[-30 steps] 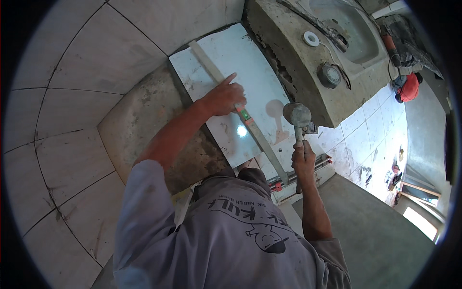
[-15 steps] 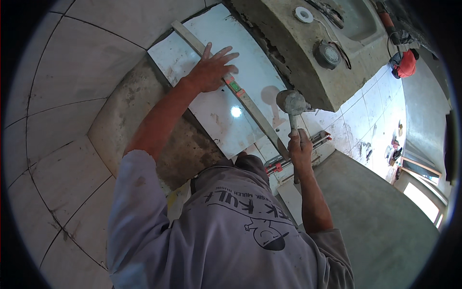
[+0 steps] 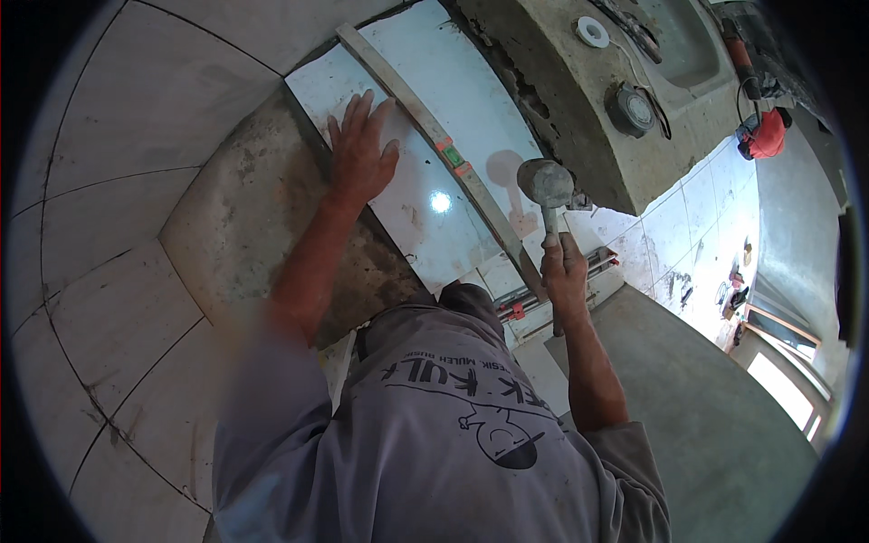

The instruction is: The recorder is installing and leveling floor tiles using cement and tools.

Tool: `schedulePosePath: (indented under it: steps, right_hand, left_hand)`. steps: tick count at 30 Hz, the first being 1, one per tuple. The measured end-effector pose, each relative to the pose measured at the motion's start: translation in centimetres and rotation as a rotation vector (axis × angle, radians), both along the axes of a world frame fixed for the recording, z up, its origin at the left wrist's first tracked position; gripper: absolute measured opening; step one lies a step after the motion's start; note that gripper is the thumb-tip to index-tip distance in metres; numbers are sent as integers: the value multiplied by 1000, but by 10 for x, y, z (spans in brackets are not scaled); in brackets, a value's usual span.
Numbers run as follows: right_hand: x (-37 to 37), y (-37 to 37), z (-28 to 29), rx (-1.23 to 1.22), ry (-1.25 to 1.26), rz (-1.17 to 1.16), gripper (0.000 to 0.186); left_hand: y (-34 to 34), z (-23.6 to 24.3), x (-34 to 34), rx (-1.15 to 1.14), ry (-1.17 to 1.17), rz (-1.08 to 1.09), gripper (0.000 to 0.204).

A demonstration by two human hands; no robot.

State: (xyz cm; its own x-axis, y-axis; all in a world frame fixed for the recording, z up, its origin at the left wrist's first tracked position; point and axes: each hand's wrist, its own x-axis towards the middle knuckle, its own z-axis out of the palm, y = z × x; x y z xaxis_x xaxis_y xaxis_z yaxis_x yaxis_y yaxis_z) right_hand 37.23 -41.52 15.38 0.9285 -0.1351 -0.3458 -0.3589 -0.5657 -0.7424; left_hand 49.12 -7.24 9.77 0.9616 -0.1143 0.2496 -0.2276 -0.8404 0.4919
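Note:
A large white tile [image 3: 471, 81] lies over rough grey concrete [image 3: 244, 204]. Diagonally across it rests a long spirit level [image 3: 450, 156] with a green vial. My left hand [image 3: 362, 149], fingers spread, is over the tile's left part, beside the level and apart from it; whether the palm presses down I cannot tell. The fingers of my right hand [image 3: 567, 270] wrap round the handle of a mallet [image 3: 546, 184]. Its dusty grey, rounded head is raised near the tile's right edge, to the right of the level, and casts a shadow on the tile.
On the right, a raised concrete ledge [image 3: 584, 109] carries a round tape measure [image 3: 630, 109], a white ring-shaped roll [image 3: 592, 33] and a basin [image 3: 683, 45]. A red-railed tile cutter [image 3: 514, 310] lies near my right forearm. Large tiles [image 3: 118, 299] cover the left side.
My left hand has come off the level and moved left and slightly down over the tile. The mallet stays raised in my right hand.

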Motion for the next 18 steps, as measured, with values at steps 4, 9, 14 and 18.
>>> schedulePosePath:
  steps: [4, 9, 14, 18]
  right_hand:
    - [4, 11, 6, -140, -57, 49, 35]
    - [0, 1, 2, -217, -34, 27, 33]
    - [-6, -13, 2, -117, -18, -41, 27]
    - [-22, -7, 11, 36, 148, -167, 21]
  left_hand:
    - [-1, -13, -10, -112, 36, 23, 65]
    - [-5, -15, -6, -202, 135, 6, 66]
    - [-14, -18, 10, -197, 42, -48, 63]
    - [-20, -16, 17, -148, 39, -81, 60]
